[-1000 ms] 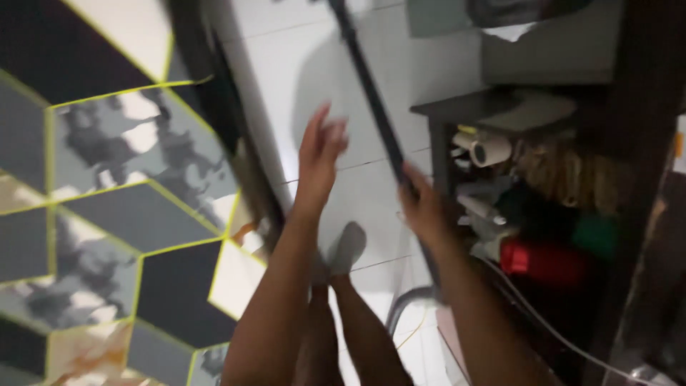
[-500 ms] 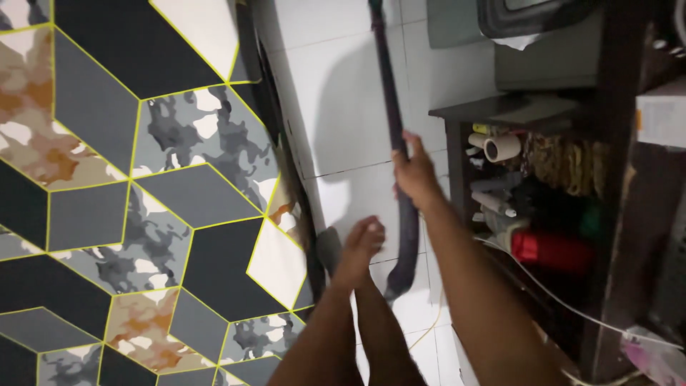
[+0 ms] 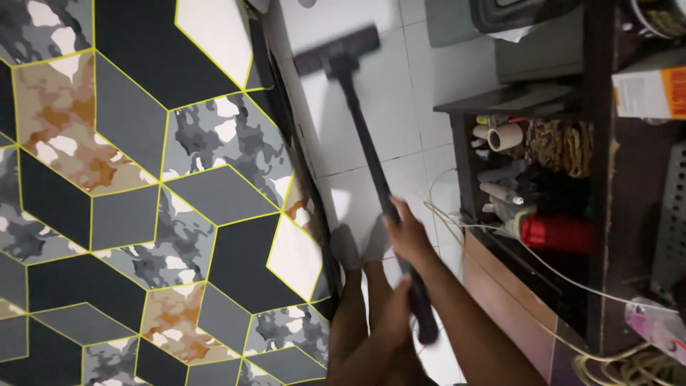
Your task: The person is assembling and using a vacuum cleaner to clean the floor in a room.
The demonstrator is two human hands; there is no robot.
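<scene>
The right hand was closed around the dark pole of a floor-cleaning tool, fingers wrapped fully about the shaft partway along its length. The left hand gripped the same pole nearer its near end, just below the right hand; its fingers were partly blurred, but the palm lay against the shaft and the hand appeared closed on it. The pole ran from the near centre of the scene toward the far side, ending in a flat dark head that rested on the white tiled floor. To the left of the pole lay a bed covered in a geometric pattern of black, grey and camouflage panels edged in yellow, its edge running just beside the strip of floor. The person's two feet in grey socks stood on the tiles between the bed and the pole. To the right stood a dark wooden shelf unit holding a roll of tape, a red container and other small items, with a pale cable trailing in front of it.
</scene>
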